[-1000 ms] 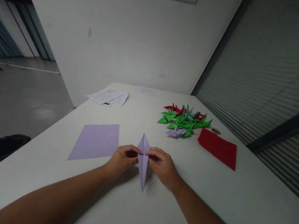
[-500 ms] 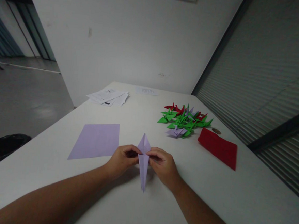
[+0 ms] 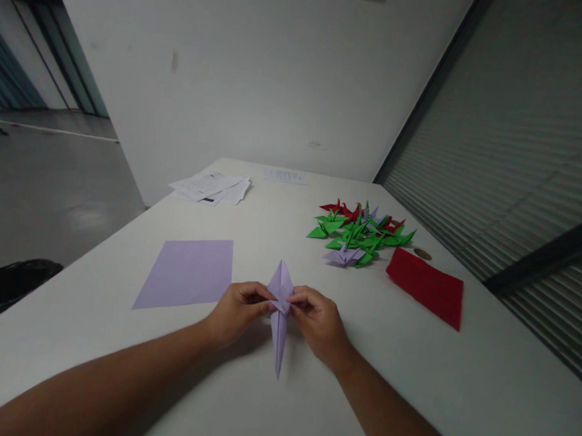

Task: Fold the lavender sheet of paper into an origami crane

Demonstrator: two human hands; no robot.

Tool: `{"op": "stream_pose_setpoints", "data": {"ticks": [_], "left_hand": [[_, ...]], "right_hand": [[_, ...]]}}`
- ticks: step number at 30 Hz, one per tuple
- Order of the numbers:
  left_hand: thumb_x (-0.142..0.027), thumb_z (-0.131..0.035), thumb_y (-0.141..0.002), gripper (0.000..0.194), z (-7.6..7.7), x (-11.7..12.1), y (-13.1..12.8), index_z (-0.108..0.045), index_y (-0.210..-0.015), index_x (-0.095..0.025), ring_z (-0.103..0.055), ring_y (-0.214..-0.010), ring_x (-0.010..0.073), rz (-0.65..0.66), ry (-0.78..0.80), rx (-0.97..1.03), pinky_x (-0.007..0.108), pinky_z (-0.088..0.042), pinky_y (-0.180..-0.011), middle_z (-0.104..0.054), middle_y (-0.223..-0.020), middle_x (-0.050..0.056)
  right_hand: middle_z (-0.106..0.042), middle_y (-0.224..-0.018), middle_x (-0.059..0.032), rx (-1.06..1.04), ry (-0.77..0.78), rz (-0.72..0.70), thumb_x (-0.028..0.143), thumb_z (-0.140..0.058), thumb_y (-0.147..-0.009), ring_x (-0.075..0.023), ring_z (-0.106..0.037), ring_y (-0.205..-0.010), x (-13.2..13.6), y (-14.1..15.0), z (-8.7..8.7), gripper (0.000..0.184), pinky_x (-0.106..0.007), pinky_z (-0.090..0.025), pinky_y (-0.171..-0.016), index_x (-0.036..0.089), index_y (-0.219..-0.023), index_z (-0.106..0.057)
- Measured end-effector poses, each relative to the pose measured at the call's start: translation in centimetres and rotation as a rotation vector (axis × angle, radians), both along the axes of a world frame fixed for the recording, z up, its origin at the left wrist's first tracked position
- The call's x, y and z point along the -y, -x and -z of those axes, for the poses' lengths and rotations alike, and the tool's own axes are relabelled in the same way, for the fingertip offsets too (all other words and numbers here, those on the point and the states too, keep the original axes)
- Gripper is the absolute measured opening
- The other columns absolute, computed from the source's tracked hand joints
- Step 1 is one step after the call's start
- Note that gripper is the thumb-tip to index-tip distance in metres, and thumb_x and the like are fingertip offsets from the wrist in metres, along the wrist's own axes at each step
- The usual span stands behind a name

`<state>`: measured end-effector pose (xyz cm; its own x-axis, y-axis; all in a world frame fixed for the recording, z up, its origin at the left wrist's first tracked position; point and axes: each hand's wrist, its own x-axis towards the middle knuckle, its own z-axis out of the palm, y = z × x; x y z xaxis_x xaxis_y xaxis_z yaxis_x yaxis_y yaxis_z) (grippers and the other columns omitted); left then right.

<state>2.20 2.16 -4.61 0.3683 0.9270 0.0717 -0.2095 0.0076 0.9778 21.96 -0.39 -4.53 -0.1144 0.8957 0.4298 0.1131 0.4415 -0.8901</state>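
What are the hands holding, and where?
Folded purple paper: left hand and right hand pinch its opposite side edges, near the middle.

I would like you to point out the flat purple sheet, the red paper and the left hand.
flat purple sheet (image 3: 190, 274): head view, middle of its surface
red paper (image 3: 426, 286): head view, middle of its upper face
left hand (image 3: 236, 312): head view, back of the hand

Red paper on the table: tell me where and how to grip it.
Probably best: pinch the red paper by its near corner, coming from the near side; it looks thin and low, and its far corner sits close to the folded cranes.
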Motion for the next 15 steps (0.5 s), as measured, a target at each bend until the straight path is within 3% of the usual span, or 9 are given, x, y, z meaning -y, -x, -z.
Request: {"op": "stream_pose_setpoints", "data": {"ticks": [15], "left_hand": [[-0.036,-0.088,-0.072,0.025,0.02,-0.02,-0.11,-0.075,-0.077,-0.014,-0.063,-0.069,0.0145,0.006,0.029,0.008,0.027,-0.050,-0.068,-0.072,-0.073,0.004]], "right_hand": [[-0.063,-0.084,-0.0042,0.022,0.062,-0.052,0.046,-0.070,-0.093,-0.0197,-0.061,-0.081,-0.09,0.20,-0.20,0.026,-0.030,-0.051,-0.070,0.022,-0.086,-0.074]]}}
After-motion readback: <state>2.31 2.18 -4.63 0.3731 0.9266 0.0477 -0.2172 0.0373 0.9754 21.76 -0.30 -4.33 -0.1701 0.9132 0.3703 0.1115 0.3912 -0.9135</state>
